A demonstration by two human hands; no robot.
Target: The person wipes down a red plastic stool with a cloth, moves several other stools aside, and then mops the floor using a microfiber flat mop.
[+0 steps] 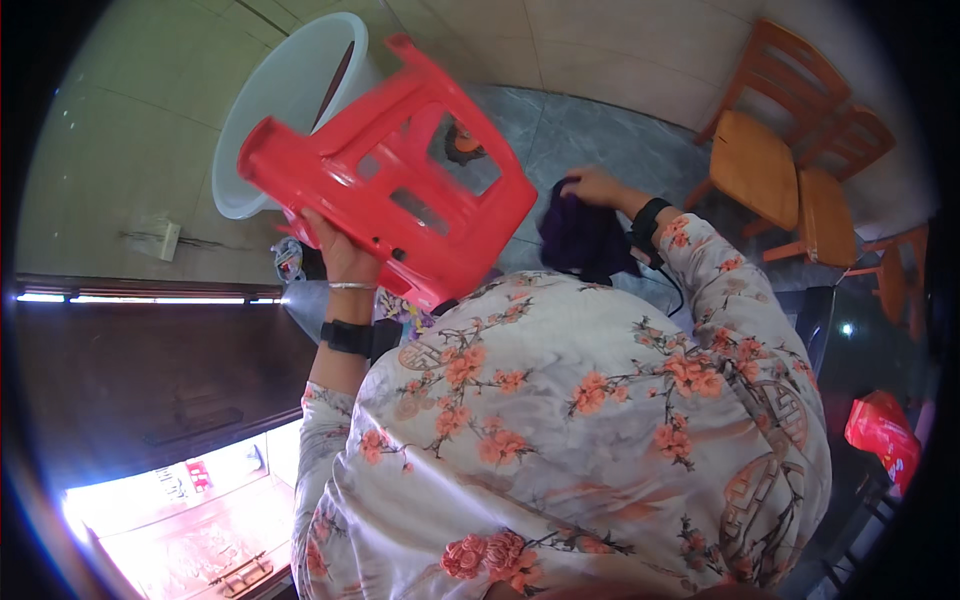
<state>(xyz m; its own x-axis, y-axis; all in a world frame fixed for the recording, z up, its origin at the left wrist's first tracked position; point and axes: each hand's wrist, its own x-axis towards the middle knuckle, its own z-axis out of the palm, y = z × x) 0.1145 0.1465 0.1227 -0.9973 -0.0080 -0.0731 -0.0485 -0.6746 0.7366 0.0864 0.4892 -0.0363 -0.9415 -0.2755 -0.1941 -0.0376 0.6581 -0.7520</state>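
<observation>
My left hand [345, 251] grips a red plastic stool [465, 247] by its edge, with the fingers partly hidden behind it. The stool is tilted on its side in the air, its legs pointing to the upper left. To the right of the stool, my right hand [596, 187] holds a bunched dark purple cloth [577, 232], which hangs down in front of me. A large whitish plastic tub [262, 112] stands behind the stool's legs, with a thin brown thing inside it.
Wooden chairs [754, 169] stand along the wall at upper right. A round dark and orange thing [463, 142] shows on the grey tiled floor [592, 135] through the stool. A red bag [883, 435] lies at far right. Dark furniture [150, 367] is at left.
</observation>
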